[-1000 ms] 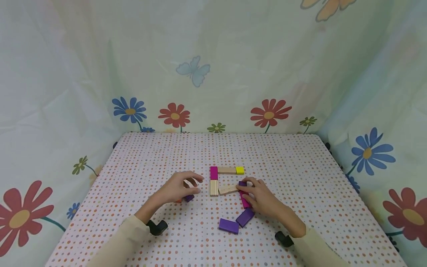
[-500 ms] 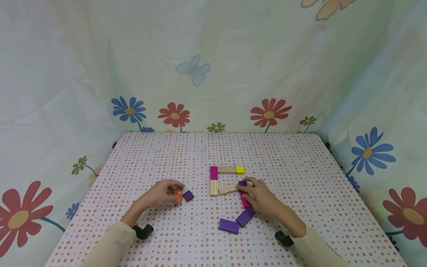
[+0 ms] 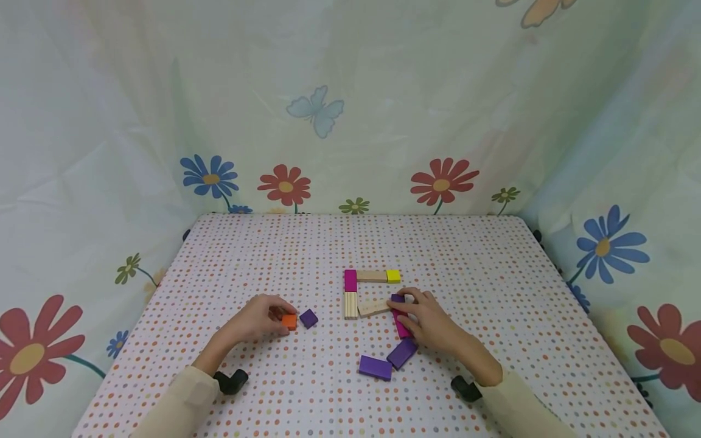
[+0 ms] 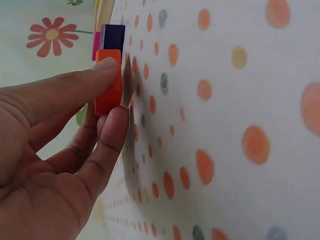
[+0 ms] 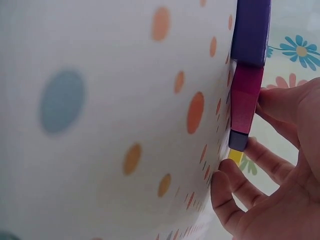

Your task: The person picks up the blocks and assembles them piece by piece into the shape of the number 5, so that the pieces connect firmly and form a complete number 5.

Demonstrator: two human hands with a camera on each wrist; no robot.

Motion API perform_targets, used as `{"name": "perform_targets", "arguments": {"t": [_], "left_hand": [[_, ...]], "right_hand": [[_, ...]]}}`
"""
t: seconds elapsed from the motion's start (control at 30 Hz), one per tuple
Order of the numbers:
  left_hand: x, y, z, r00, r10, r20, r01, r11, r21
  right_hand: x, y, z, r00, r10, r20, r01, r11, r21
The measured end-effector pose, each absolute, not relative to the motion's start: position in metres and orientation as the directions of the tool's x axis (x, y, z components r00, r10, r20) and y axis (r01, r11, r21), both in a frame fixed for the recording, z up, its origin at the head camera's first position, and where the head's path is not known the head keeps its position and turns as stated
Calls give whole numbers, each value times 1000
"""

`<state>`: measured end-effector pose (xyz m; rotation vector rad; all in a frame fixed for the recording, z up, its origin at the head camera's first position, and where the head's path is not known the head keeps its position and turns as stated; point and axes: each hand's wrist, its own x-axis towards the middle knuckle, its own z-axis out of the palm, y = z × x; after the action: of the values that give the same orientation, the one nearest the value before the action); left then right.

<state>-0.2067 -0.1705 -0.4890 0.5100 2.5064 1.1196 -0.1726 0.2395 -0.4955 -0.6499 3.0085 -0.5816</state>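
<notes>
My left hand (image 3: pixel 256 319) pinches a small orange block (image 3: pixel 289 322) between thumb and fingers, low over the table. Beside that block lies a dark purple cube (image 3: pixel 309 318). In the left wrist view the thumb presses on the orange block (image 4: pixel 109 82). My right hand (image 3: pixel 434 322) rests with bent, loose fingers on a bent row of blocks. Its thumb touches a pink block (image 5: pixel 246 97), and a fingertip touches the small purple block (image 5: pixel 238 140) at its end. A plain wooden block (image 3: pixel 374 308) meets that small purple block.
Striped wooden (image 3: pixel 350 305) and pink (image 3: pixel 350 280) blocks form a left column. A plain wooden block (image 3: pixel 372 277) and a yellow cube (image 3: pixel 393 276) extend right from its top. Two purple blocks (image 3: pixel 375 368) lie nearer me. A dotted cloth covers the table (image 3: pixel 263 255); flowered curtains stand behind.
My left hand has moved left and down from near the striped block to the orange block and taken hold of it. My right hand has stayed on the row of blocks.
</notes>
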Motion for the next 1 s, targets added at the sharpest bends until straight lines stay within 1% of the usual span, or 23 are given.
{"name": "perform_targets", "arguments": {"t": [0.17, 0.3, 0.47, 0.6, 0.73, 0.9, 1.0], "left_hand": [[-205, -170, -478, -888, 438, -143, 159, 583, 797], [-198, -161, -471, -878, 464, -112, 176, 533, 828], [-186, -141, -469, -825, 555, -111, 193, 460, 867], [-180, -127, -475, -774, 620, -130, 215, 450, 866], [-176, -115, -484, -730, 663, -166, 231, 468, 853], [-172, -108, -493, -696, 696, -180, 271, 486, 831], [-170, -107, -495, -694, 699, -172, 306, 503, 808]], "right_hand": [[-172, 239, -494, -915, -398, 65, -393, 846, -361], [-172, 239, -495, -914, -402, 61, -394, 842, -369], [-172, 240, -495, -911, -408, 62, -400, 835, -378], [-173, 240, -496, -912, -405, 72, -400, 834, -380], [-172, 240, -496, -915, -397, 71, -393, 837, -380], [-172, 240, -496, -915, -397, 67, -391, 836, -386], [-172, 239, -495, -915, -397, 74, -393, 832, -391]]}}
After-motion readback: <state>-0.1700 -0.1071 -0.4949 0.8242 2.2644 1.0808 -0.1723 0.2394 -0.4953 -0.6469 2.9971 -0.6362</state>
